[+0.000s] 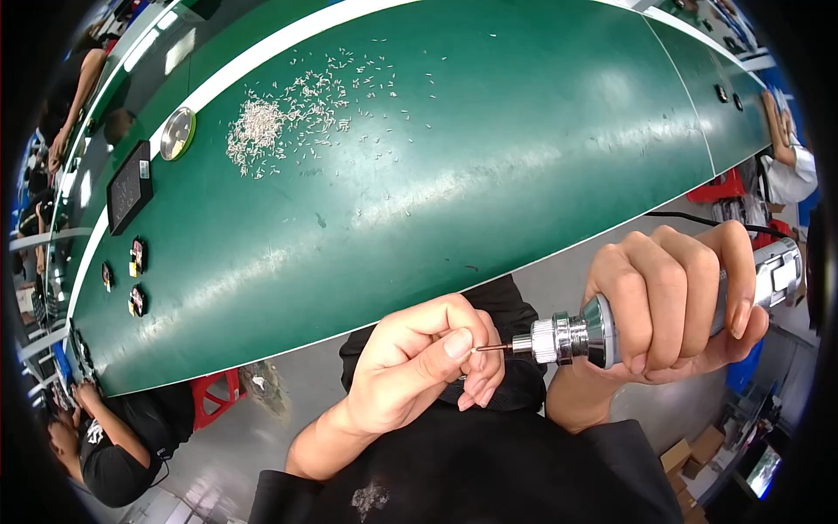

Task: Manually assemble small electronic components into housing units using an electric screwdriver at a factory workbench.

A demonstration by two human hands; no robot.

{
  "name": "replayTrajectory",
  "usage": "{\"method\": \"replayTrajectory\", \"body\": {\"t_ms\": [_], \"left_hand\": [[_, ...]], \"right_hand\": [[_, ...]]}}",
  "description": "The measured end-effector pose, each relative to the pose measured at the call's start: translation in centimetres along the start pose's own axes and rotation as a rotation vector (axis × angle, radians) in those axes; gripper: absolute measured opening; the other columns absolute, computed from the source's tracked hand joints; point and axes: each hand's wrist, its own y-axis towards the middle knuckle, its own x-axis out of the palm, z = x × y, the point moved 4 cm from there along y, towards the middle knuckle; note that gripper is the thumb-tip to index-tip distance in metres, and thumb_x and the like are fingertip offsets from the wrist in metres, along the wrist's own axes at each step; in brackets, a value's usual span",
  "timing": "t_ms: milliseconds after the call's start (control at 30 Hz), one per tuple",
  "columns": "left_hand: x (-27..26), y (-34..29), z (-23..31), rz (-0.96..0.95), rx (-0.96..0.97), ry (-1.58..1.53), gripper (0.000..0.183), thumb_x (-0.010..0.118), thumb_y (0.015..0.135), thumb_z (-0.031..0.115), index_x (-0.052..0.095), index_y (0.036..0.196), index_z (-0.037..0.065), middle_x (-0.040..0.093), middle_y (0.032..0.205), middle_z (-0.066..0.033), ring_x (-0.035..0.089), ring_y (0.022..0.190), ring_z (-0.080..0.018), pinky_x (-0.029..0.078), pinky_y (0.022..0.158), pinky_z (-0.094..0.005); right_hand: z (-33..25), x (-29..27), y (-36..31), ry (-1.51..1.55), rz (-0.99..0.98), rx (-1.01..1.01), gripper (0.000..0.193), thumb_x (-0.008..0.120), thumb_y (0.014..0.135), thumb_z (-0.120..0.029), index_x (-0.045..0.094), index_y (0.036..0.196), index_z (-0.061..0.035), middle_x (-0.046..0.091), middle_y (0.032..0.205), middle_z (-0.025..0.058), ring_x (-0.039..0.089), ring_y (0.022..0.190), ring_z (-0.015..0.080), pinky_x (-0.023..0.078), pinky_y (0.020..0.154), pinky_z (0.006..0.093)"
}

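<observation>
My right hand (672,293) is wrapped round a grey and silver electric screwdriver (572,339), held level in front of my body past the table's near edge. Its thin copper-coloured bit (495,348) points left toward my left hand (419,362). Thumb and forefinger of that hand are pinched at the bit's tip, where a tiny whitish piece (475,350) shows between them. Most of this piece is covered by the fingers, and its exact kind is too small to tell. A scattered pile of small whitish-silver pieces (260,131) lies far left on the green table (489,192).
A round shallow dish (178,134) and a flat black box (130,188) stand at the table's left. Several small black parts (137,257) lie nearer. A black cable (698,217) runs behind the screwdriver. Other people sit at left and right; a red stool (216,397) is below the table.
</observation>
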Motion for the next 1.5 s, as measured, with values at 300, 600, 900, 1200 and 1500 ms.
{"method": "replayTrajectory", "body": {"t_ms": [300,600,900,1200,1500], "left_hand": [[-0.5,0.2,-0.2,-0.025,-0.041,0.003,0.023,0.042,0.100,0.017,0.046,0.083,0.001,0.049,0.074,-0.0069,0.049,0.062,-0.0149,0.038,0.051,-0.0256],[-0.5,0.3,-0.1,0.003,-0.064,0.082,0.023,0.044,0.100,0.016,0.049,0.084,0.000,0.051,0.073,-0.0066,0.049,0.060,-0.0126,0.039,0.051,-0.0244],[0.8,0.5,1.2,0.176,0.631,1.316,0.012,0.060,0.076,-0.012,0.051,0.078,-0.004,0.052,0.065,-0.0119,0.050,0.054,-0.0265,0.042,0.049,-0.0321],[0.1,0.8,0.9,0.114,0.545,1.260,0.003,0.054,0.084,-0.005,0.056,0.084,-0.007,0.055,0.067,-0.0130,0.053,0.056,-0.0238,0.044,0.052,-0.0316],[-0.9,2.1,6.5,0.246,0.429,1.564,0.025,0.040,0.094,0.007,0.061,0.101,-0.006,0.060,0.071,-0.0108,0.052,0.058,-0.0152,0.042,0.056,-0.0265]], "right_hand": [[0.3,-0.7,-0.1,0.012,0.021,0.025,0.021,0.064,0.081,-0.013,0.046,0.071,-0.0095,0.047,0.046,0.0027,0.045,0.037,0.0118,0.041,0.036,0.0251],[0.2,-0.9,-0.1,-0.009,-0.023,0.048,0.020,0.063,0.082,-0.014,0.047,0.071,-0.0094,0.049,0.046,0.0026,0.045,0.037,0.0116,0.041,0.037,0.0254],[-0.6,-2.4,-1.0,-0.132,-0.051,0.027,0.016,0.055,0.091,-0.022,0.047,0.084,-0.0097,0.047,0.053,0.0012,0.045,0.042,0.0115,0.041,0.043,0.0265],[-0.5,-4.2,-1.2,0.020,-0.067,0.051,0.025,0.039,0.099,-0.033,0.049,0.095,-0.0104,0.043,0.057,0.0000,0.043,0.048,0.0124,0.041,0.053,0.0298],[-2.4,-6.7,-0.4,-0.009,-0.002,0.036,0.024,0.038,0.098,-0.030,0.051,0.094,-0.0098,0.041,0.055,-0.0007,0.041,0.047,0.0115,0.040,0.051,0.0291]]}}
